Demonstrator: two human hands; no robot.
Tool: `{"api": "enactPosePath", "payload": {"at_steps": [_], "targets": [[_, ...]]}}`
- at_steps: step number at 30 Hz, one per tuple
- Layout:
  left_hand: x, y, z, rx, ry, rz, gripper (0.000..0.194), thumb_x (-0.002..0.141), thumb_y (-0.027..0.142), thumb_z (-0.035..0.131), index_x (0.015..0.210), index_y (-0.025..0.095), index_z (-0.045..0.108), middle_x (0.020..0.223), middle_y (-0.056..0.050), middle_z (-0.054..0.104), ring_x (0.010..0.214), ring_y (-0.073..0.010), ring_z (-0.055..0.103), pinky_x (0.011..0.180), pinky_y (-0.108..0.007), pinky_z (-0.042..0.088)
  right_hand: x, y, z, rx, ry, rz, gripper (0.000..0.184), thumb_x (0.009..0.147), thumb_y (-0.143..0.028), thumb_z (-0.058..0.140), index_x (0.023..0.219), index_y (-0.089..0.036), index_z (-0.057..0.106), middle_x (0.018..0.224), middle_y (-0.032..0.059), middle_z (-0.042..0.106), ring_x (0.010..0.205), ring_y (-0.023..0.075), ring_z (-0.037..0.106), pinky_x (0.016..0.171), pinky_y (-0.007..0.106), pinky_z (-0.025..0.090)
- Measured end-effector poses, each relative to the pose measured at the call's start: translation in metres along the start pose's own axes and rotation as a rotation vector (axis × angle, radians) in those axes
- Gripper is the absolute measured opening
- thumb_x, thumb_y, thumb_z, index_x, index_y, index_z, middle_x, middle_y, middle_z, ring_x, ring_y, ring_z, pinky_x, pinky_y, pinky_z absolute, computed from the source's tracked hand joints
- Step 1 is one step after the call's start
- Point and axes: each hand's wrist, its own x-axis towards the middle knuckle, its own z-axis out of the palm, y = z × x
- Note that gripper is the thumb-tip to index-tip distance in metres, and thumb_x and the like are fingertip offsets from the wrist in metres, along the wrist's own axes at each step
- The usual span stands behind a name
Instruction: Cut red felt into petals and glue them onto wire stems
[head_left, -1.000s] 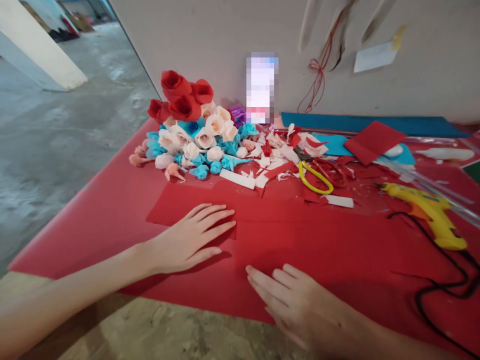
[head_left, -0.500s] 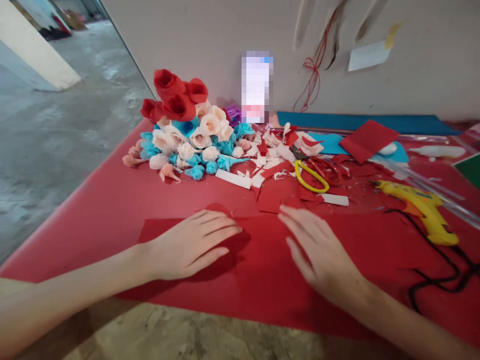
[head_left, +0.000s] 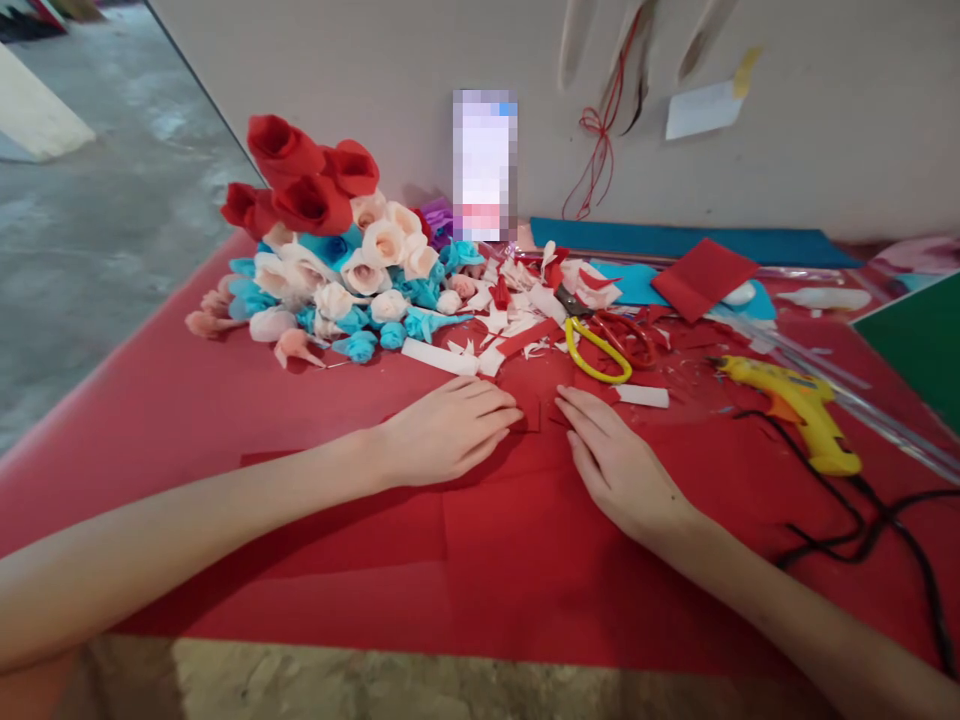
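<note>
My left hand (head_left: 454, 430) lies palm down with its fingers stretched out, the fingertips on or just over a small red paper piece (head_left: 530, 412). Facing it, my right hand (head_left: 628, 465) also has its fingers extended, their tips close to the red scraps; I cannot tell whether they touch. A large red paper sheet (head_left: 510, 570) with a crease spreads beneath and in front of both hands. Beyond the fingers lie scissors (head_left: 600, 352) with one yellow and one red handle, among white and red paper scraps (head_left: 517, 290).
Paper flowers (head_left: 360, 265) in red, white, blue and pink are heaped at the left back. A yellow glue gun (head_left: 795, 405) with a black cable (head_left: 832, 548) lies at the right. A blurred phone (head_left: 484, 165) leans on the wall. Red folded paper (head_left: 705, 278) lies behind.
My left hand has moved forward and to the right, toward the red scraps. My right hand has shifted slightly forward. The whole view has turned a little to the right.
</note>
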Motion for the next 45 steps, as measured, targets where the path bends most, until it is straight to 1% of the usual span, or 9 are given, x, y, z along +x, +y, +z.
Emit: {"api": "enactPosePath", "payload": {"at_steps": [4,8,11,14,19,22,28,36,45], "targets": [[0.003,-0.007,-0.003,-0.036,-0.026,0.030,0.031,0.083,0.010,0.036,0.106,0.010,0.057,0.106,-0.011,0.058,0.098,-0.0209,0.052,0.093,-0.037,0.039,0.000,0.001,0.003,-0.006,0.015,-0.023,0.040,0.088,-0.016,0.028,0.120,-0.002,0.048,0.130,0.0160,0.044,0.121,0.0230,0.039,0.101,0.040,0.037],[0.009,-0.021,-0.009,-0.122,-0.070,0.103,0.037,0.080,0.001,0.035,0.106,0.013,0.058,0.107,-0.010,0.059,0.098,-0.0187,0.053,0.089,-0.032,0.041,0.000,0.001,0.004,-0.015,0.006,-0.046,0.040,0.087,-0.016,0.030,0.120,-0.003,0.048,0.126,0.0178,0.046,0.119,0.0254,0.041,0.099,0.042,0.038],[0.012,-0.031,-0.016,-0.219,-0.144,0.138,0.041,0.079,-0.002,0.035,0.109,0.017,0.057,0.111,-0.006,0.059,0.101,-0.0158,0.052,0.091,-0.028,0.040,0.001,-0.002,0.003,-0.016,-0.016,-0.063,0.035,0.086,-0.017,0.034,0.113,-0.005,0.053,0.126,0.0199,0.045,0.119,0.0290,0.039,0.097,0.045,0.038],[0.014,-0.034,-0.022,-0.267,-0.195,0.130,0.039,0.079,0.001,0.039,0.109,0.018,0.057,0.112,-0.006,0.058,0.103,-0.0155,0.052,0.091,-0.027,0.040,0.001,-0.006,0.001,-0.002,-0.027,-0.066,0.029,0.084,-0.019,0.038,0.104,-0.007,0.056,0.126,0.0220,0.042,0.119,0.0308,0.038,0.096,0.046,0.037],[0.014,-0.033,-0.023,-0.265,-0.194,0.125,0.039,0.078,0.000,0.039,0.106,0.017,0.059,0.112,-0.007,0.058,0.103,-0.0158,0.052,0.091,-0.028,0.040,0.001,-0.008,0.002,0.039,-0.019,-0.076,0.014,0.083,-0.015,0.040,0.087,-0.013,0.053,0.124,0.0192,0.043,0.117,0.0285,0.038,0.095,0.046,0.038],[0.015,-0.032,-0.022,-0.260,-0.190,0.124,0.042,0.076,-0.003,0.037,0.105,0.016,0.060,0.111,-0.007,0.058,0.104,-0.0158,0.052,0.092,-0.028,0.039,0.000,-0.009,0.005,0.055,0.009,-0.087,0.012,0.084,-0.013,0.037,0.082,-0.014,0.049,0.121,0.0184,0.046,0.116,0.0282,0.038,0.095,0.048,0.037],[0.014,-0.029,-0.024,-0.267,-0.214,0.131,0.043,0.075,-0.004,0.037,0.102,0.017,0.063,0.109,-0.006,0.059,0.101,-0.0152,0.052,0.091,-0.026,0.040,-0.001,-0.009,0.009,0.069,0.058,-0.097,0.013,0.085,-0.011,0.035,0.081,-0.016,0.046,0.119,0.0186,0.048,0.113,0.0276,0.040,0.093,0.051,0.038],[0.014,-0.023,-0.032,-0.310,-0.302,0.116,0.041,0.076,-0.003,0.038,0.098,0.019,0.065,0.104,-0.004,0.060,0.090,-0.0131,0.056,0.081,-0.022,0.042,-0.002,-0.008,0.011,0.088,0.079,-0.106,0.012,0.085,-0.009,0.035,0.082,-0.016,0.045,0.120,0.0191,0.046,0.115,0.0283,0.038,0.094,0.051,0.036],[0.014,-0.022,-0.024,-0.313,-0.280,0.119,0.027,0.083,0.009,0.042,0.103,0.017,0.059,0.103,-0.007,0.058,0.092,-0.0155,0.055,0.082,-0.025,0.042,-0.005,-0.011,0.004,0.144,0.102,-0.129,0.012,0.084,-0.007,0.035,0.084,-0.018,0.041,0.118,0.0174,0.044,0.115,0.0265,0.038,0.092,0.051,0.037]]}}
